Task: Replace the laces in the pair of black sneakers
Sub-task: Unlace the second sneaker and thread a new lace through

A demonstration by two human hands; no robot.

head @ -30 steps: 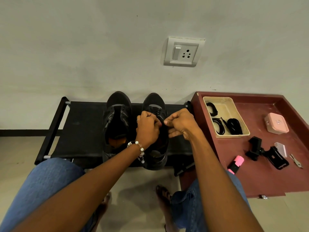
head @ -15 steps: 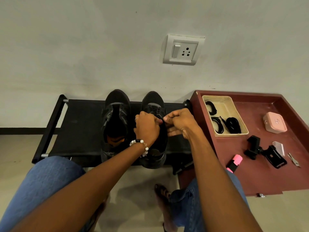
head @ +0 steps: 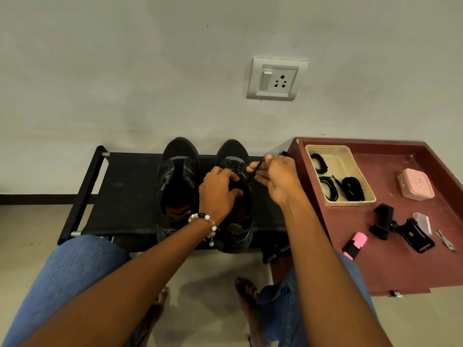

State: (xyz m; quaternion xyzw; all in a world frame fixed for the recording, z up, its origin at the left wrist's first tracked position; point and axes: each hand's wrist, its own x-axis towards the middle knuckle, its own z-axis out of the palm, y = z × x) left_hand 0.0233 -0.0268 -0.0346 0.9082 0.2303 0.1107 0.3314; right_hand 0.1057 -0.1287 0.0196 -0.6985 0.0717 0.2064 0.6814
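On the black rack (head: 130, 196), the left hand (head: 218, 194) grips the right sneaker (head: 235, 196) at its eyelets; the right hand (head: 273, 179) pinches a black lace (head: 254, 171), drawn up and rightward.

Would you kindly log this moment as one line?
right hand: pinches lace | left hand: on right sneaker | left sneaker: unlaced

Both forearms reached up from the lower frame to its centre. The left hand (head: 217, 194) curled downward, fingers bent. The right hand (head: 274, 177), just right of it, pinched thumb to fingertips.
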